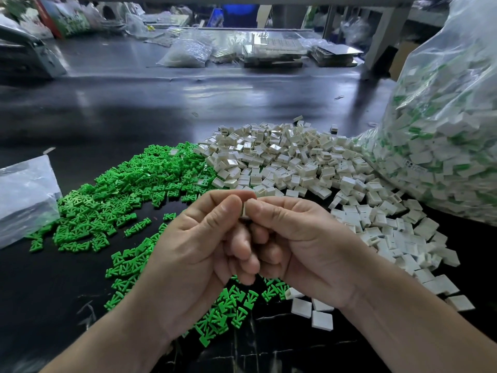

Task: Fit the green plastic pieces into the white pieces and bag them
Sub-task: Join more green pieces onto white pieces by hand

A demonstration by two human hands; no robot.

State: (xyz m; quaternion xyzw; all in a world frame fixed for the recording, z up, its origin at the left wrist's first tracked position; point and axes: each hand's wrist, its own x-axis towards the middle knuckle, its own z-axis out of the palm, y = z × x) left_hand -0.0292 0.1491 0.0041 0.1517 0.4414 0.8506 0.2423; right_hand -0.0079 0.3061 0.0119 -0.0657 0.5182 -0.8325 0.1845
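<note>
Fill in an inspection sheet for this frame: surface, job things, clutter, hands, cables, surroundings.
Surface: dark glossy table.
Job's things: green pieces heaped left, white pieces heaped right, the heaps meeting; large clear bag of white-and-green pieces far right.
Clutter: flat clear bag at left edge; bags and trays on the far side.
Hands: left hand and right hand together pinch one held white piece.
Cables: nothing seen.
Surroundings: grey frame leg; the background is too blurred to tell.
</note>
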